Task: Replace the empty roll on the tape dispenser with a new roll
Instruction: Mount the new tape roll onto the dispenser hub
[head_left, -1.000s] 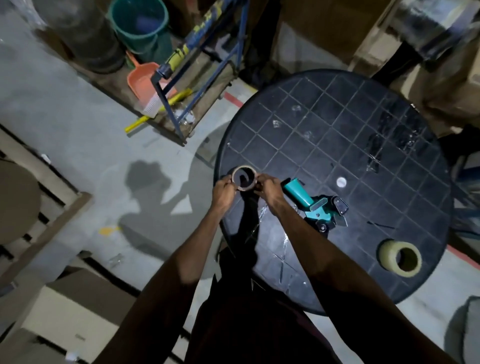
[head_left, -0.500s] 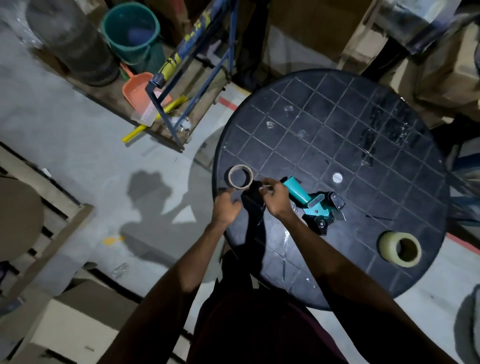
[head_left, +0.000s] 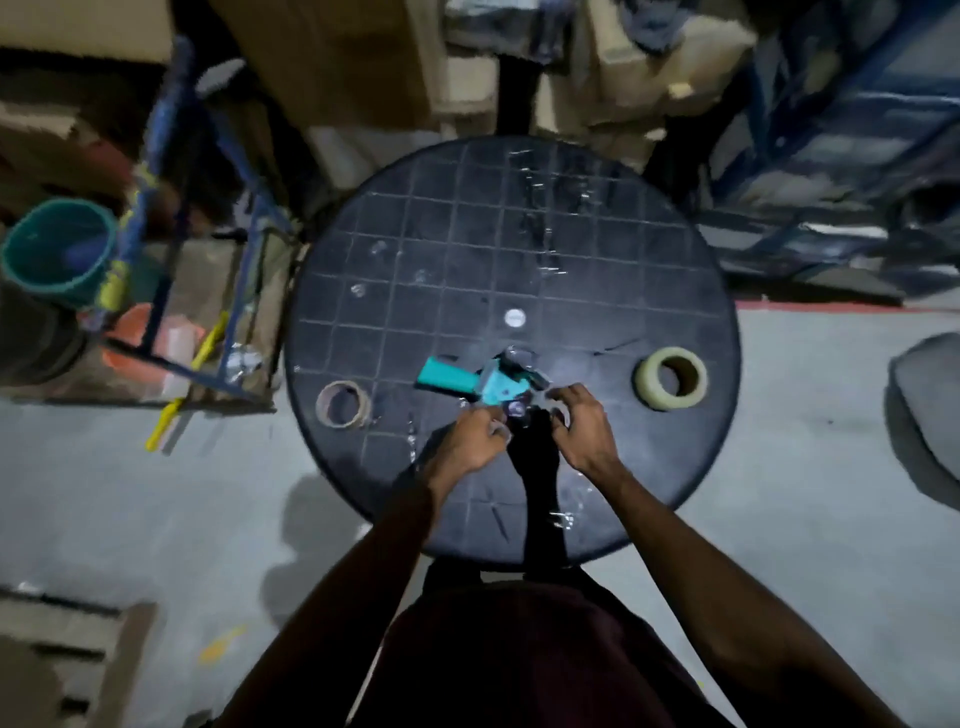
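Now, the empty core (head_left: 343, 404) lies at the table (head_left: 519, 234) edge; both hands, left hand (head_left: 475, 441) and right hand (head_left: 582, 431), curl at the dispenser (head_left: 467, 384), grip unclear. The new roll (head_left: 670, 378), far right, looks light, stiff; grasp its rim.

We see a round black table (head_left: 649, 249) with a grid pattern at the centre of the frame, a small white disc (head_left: 514, 318) near its middle. At the left edge stands a green bucket (head_left: 57, 252), with an orange dustpan (head_left: 130, 338) just below it. A blue metal frame (head_left: 208, 218) leans in the upper left, a yellow stick (head_left: 189, 376) beneath it. Cardboard boxes (head_left: 613, 62) fill the top, and grey concrete floor (head_left: 805, 467) spreads across the lower part.
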